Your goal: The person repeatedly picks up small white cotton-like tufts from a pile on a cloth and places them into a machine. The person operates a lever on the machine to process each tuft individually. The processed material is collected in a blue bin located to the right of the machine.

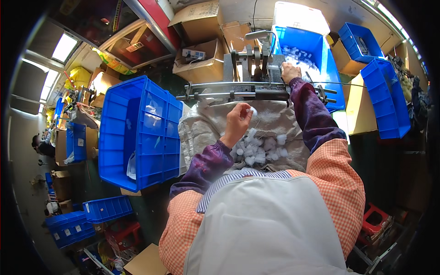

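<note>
My left hand (238, 121) is raised above a grey-beige cloth (197, 130), thumb and fingers pinched on a small white bristled piece (253, 111). A heap of similar white bristled pieces (261, 150), some with thin wire-like stems, lies on the cloth close to my body. My right hand (291, 72) reaches forward to the right end of a dark metal machine (256, 68) with steel rods across its front. Its fingers are curled there, and what they grip is hidden. Just beyond, a blue bin (332, 75) holds many small white pieces (300, 57).
A large blue crate (158, 133) stands close on my left. Open cardboard boxes (201, 59) sit behind the machine to the left. At the right are a tilted blue crate (387, 98) and another blue bin (360, 43). A thin rod (341, 83) sticks out rightward.
</note>
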`<state>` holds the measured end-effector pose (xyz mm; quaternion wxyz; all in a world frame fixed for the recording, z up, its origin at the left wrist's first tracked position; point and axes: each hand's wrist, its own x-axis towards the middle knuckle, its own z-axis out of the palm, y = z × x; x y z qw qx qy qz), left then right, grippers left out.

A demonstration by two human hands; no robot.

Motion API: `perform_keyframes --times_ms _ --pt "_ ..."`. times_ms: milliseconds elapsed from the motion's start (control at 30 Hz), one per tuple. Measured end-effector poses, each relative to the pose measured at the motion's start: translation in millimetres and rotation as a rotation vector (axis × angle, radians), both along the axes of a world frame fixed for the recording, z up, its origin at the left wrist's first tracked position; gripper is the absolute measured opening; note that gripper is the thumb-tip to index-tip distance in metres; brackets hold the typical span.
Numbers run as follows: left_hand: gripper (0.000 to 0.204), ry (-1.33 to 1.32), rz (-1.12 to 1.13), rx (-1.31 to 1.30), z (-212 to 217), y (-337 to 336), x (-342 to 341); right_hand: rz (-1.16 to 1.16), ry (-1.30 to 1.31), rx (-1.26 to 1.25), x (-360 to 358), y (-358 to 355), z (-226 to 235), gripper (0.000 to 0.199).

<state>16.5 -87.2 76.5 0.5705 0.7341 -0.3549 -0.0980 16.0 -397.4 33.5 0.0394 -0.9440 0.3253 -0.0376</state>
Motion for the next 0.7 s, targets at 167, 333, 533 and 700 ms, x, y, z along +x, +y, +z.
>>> perform_keyframes --times_ms 167,333,533,700 --pt "0.016 0.126 -0.051 -0.024 6.4 -9.8 -6.3 -0.224 0.006 -0.152 -18.5 -31.1 31.5 0.033" --pt "0.017 0.209 -0.039 -0.105 11.3 -20.2 -6.1 0.257 -0.219 0.377 -57.0 24.8 63.3 0.039" --pt "0.029 0.081 -0.002 -0.038 12.6 -31.2 -2.8 0.66 -0.33 1.003 -62.9 74.0 38.0 0.026" --pt "0.037 -0.395 -0.158 0.651 -53.5 1.0 -16.9 0.141 -0.385 0.093 -16.8 29.4 2.8 0.016"
